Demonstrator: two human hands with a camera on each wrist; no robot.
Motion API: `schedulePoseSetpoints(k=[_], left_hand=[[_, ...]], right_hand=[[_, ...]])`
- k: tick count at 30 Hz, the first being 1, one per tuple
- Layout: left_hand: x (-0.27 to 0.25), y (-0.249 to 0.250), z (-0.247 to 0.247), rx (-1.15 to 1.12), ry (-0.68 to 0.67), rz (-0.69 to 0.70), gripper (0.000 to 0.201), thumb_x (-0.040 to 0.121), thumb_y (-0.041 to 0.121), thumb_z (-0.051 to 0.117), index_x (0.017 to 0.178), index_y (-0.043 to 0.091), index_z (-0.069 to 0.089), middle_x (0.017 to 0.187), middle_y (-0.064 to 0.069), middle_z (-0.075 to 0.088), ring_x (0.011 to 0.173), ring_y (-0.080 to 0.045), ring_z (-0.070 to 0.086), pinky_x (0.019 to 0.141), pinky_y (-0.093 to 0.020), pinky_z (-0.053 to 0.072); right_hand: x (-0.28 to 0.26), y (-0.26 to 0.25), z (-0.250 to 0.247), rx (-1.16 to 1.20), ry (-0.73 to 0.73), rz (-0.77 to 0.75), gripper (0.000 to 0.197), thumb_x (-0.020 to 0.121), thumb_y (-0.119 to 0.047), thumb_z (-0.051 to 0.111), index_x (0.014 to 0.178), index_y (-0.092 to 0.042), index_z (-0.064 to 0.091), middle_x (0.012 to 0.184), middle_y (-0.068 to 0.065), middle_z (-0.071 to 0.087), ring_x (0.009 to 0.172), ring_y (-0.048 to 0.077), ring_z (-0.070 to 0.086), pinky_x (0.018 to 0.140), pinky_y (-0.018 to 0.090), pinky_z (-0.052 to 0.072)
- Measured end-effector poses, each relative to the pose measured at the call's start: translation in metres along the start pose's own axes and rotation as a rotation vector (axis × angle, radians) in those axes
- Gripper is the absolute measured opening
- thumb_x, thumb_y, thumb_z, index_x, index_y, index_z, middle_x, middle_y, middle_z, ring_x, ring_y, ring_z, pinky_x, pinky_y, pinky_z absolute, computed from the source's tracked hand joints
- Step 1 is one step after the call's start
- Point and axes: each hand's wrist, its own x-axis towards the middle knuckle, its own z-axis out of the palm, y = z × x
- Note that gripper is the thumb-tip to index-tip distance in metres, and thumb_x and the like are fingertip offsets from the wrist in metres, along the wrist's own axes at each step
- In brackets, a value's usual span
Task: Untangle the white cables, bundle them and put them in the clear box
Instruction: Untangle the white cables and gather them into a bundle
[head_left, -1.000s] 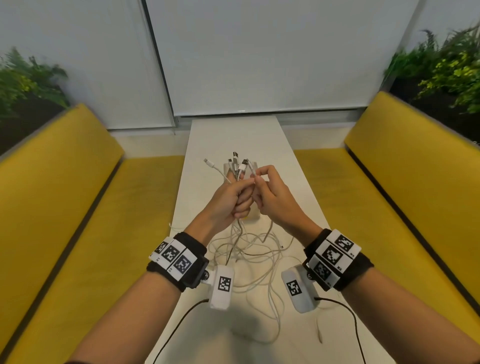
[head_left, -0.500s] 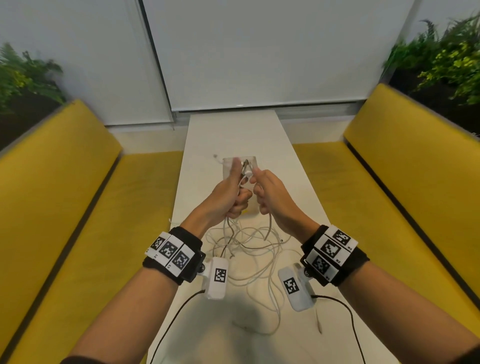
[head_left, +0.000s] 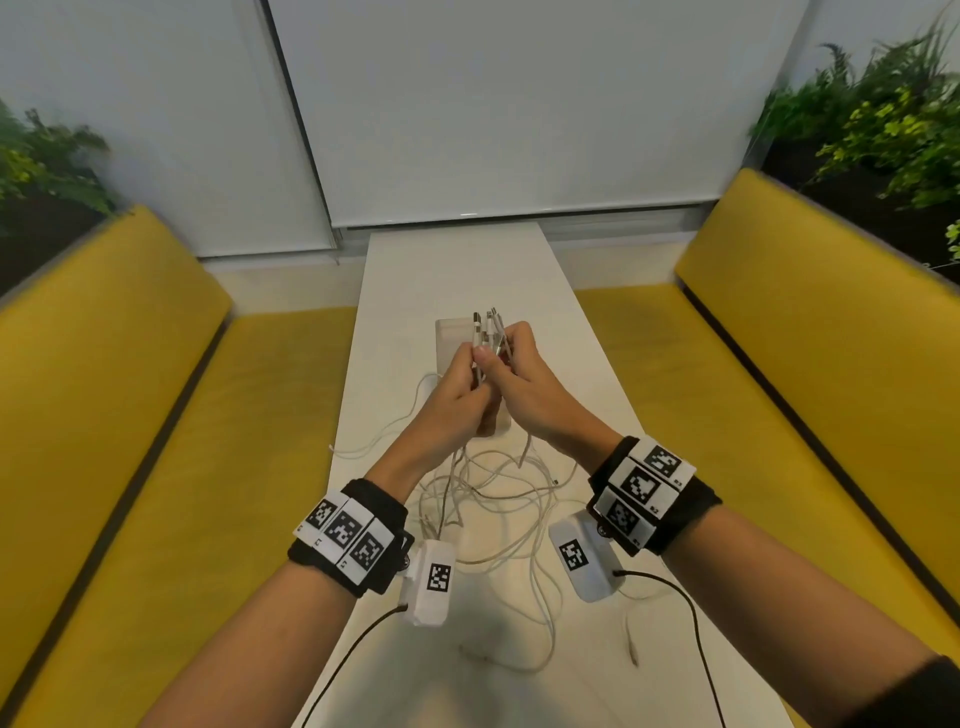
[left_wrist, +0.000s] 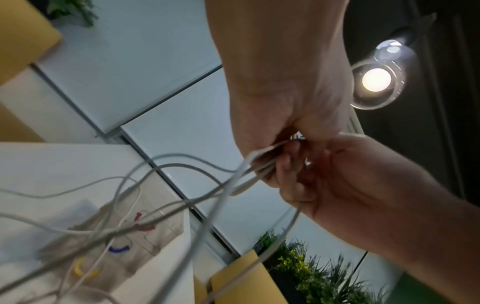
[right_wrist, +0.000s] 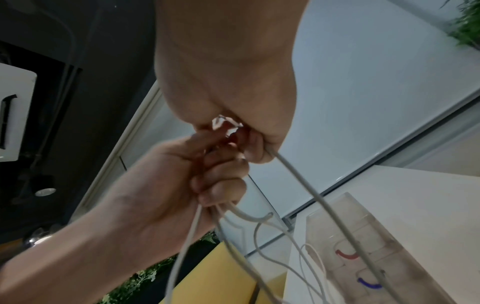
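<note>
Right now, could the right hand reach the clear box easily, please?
Probably yes: the clear box stands just beyond the right hand with nothing between, but that hand first must release the white cables.

A long, narrow white surface (head_left: 457, 270) runs between two yellow benches. On it stands a clear box (head_left: 451, 338) near the middle, and loose loops of white cables (head_left: 498, 509) sprawl across the near part, one strand trailing off the left edge.

2 hands (head_left: 457, 400), 1 clear box (head_left: 451, 338), 2 yellow benches (head_left: 156, 467), 1 table (head_left: 467, 260)
</note>
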Motion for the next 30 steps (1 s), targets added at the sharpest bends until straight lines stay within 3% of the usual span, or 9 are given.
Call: schedulePoseSetpoints(k=[6,10,13,16,18,20,22,25,30], left_hand=[[0.000,0.004,0.004,-0.101,0.097,0.010,0.014,0.099,0.011,0.043,0.107,0.023,0.044,0.053,0.013,0.037,0.049,-0.007,0.030,0.046,-0.025,0.025],[0.002,0.003,0.004,-0.302,0.112,-0.012,0.036,0.087,0.003,0.038,0.117,0.017,0.053,0.052,0.007,0.043,0.054,-0.014,0.036,0.050,-0.028,0.025],[0.003,0.002,0.004,-0.465,0.068,-0.070,0.040,0.083,0.003,0.035,0.119,0.010,0.053,0.061,-0.004,0.057,0.051,-0.017,0.048,0.046,-0.025,0.031],[0.005,-0.001,0.001,-0.586,0.017,-0.136,0.051,0.080,0.009,0.038,0.129,-0.001,0.051,0.062,-0.004,0.038,0.040,-0.011,0.027,0.038,-0.018,0.025],[0.006,-0.002,0.000,-0.607,0.000,-0.147,0.042,0.084,0.010,0.036,0.119,0.003,0.059,0.060,-0.001,0.031,0.038,-0.008,0.021,0.037,-0.015,0.022],[0.006,-0.001,0.000,-0.551,0.021,-0.143,0.027,0.090,0.017,0.037,0.086,0.013,0.064,0.058,0.002,0.026,0.039,-0.007,0.019,0.037,-0.016,0.020],[0.007,-0.001,0.000,-0.464,0.060,-0.121,0.032,0.099,0.033,0.044,0.071,0.020,0.052,0.057,0.003,0.024,0.042,-0.008,0.018,0.038,-0.019,0.019],[0.009,0.002,-0.002,-0.409,0.120,-0.074,0.028,0.101,0.045,0.048,0.086,0.021,0.050,0.058,0.005,0.026,0.046,-0.009,0.019,0.040,-0.022,0.019],[0.006,0.002,0.003,-0.177,0.155,-0.001,0.028,0.095,0.046,0.058,0.109,0.023,0.053,0.063,0.006,0.048,0.044,-0.005,0.038,0.042,-0.021,0.032]], right_hand=[[0.005,0.004,0.000,0.130,-0.041,0.133,0.034,0.101,-0.033,0.047,0.113,-0.002,0.042,0.124,0.018,0.039,0.103,0.029,0.051,0.088,0.039,0.051],[0.001,0.003,-0.002,0.411,-0.033,0.114,0.021,0.095,-0.022,0.062,0.095,-0.006,0.048,0.099,0.020,0.051,0.069,0.029,0.046,0.055,0.029,0.044],[-0.002,-0.004,-0.009,0.441,-0.069,0.090,0.016,0.093,-0.013,0.065,0.090,-0.005,0.052,0.089,0.022,0.051,0.053,0.026,0.053,0.045,0.024,0.046],[-0.001,-0.004,-0.012,0.378,-0.057,0.082,0.018,0.093,-0.011,0.065,0.093,0.001,0.052,0.087,0.013,0.045,0.045,0.007,0.051,0.039,0.019,0.033],[-0.001,-0.002,-0.012,0.375,-0.059,0.105,0.028,0.093,-0.015,0.066,0.104,0.005,0.049,0.084,0.013,0.045,0.042,0.006,0.041,0.038,0.019,0.025],[0.000,-0.002,-0.011,0.386,-0.046,0.139,0.034,0.095,-0.024,0.064,0.112,-0.001,0.046,0.077,0.009,0.046,0.044,0.008,0.034,0.040,0.022,0.023],[0.000,-0.002,-0.010,0.417,-0.069,0.191,0.030,0.100,-0.038,0.053,0.101,-0.008,0.047,0.071,0.001,0.041,0.049,0.008,0.029,0.047,0.026,0.018],[-0.002,-0.002,-0.008,0.476,-0.095,0.217,0.026,0.104,-0.033,0.033,0.089,-0.015,0.045,0.072,0.001,0.035,0.058,0.011,0.024,0.054,0.029,0.019],[-0.004,0.004,-0.005,0.292,-0.061,0.052,0.028,0.109,-0.028,0.027,0.096,-0.006,0.039,0.076,0.010,0.038,0.058,0.011,0.033,0.051,0.028,0.028]])
